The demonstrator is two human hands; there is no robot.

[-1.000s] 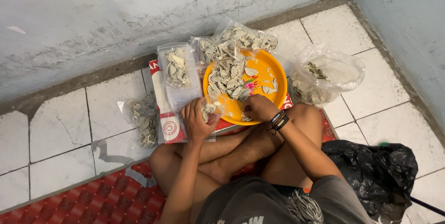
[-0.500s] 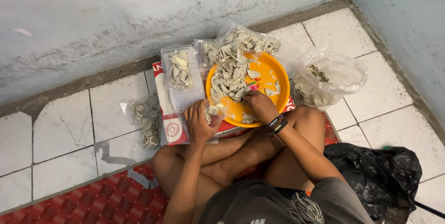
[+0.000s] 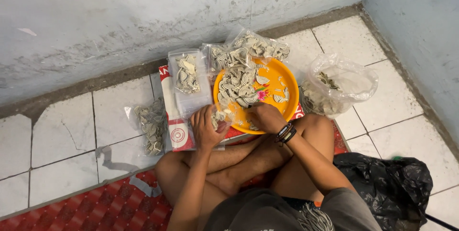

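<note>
- person sits cross-legged on the floor (image 3: 62,130), w/ an orange plate (image 3: 287,85) at 12 o'clock from the knees; plate is piled w/ small grey-and-white curved pieces (image 3: 236,85), heaped mostly on its 9 o'clock half
- left hand (image 3: 206,128) is cupped around a small clear bag (image 3: 220,116) w/ some pieces inside, fingers curled to hold it; bag sits just off the plate's rim at about 8 o'clock
- right hand (image 3: 265,116) rests over the plate's near rim at 6 o'clock, fingers bent down into the pieces; can't tell if it's pinching any or just touching, too small to see
- imo to do this bit well: keep the bag mouth held wide w/ the left hand and tilted toward the plate; pick small pinches so nothing spills onto the tiles
- pose: both forearms come in over the knees, elbows out, wrists angled toward each other; right wrist wears dark bracelets (image 3: 285,133)
- around: filled flat bag (image 3: 187,75) at 10 o'clock of the plate, lying on a red-and-white box (image 3: 174,130); more full bags (image 3: 248,47) at 12; loose clear bag (image 3: 339,85) at 3; another packet (image 3: 150,123) on the tiles further left; black bag (image 3: 387,188) by the right knee
</note>
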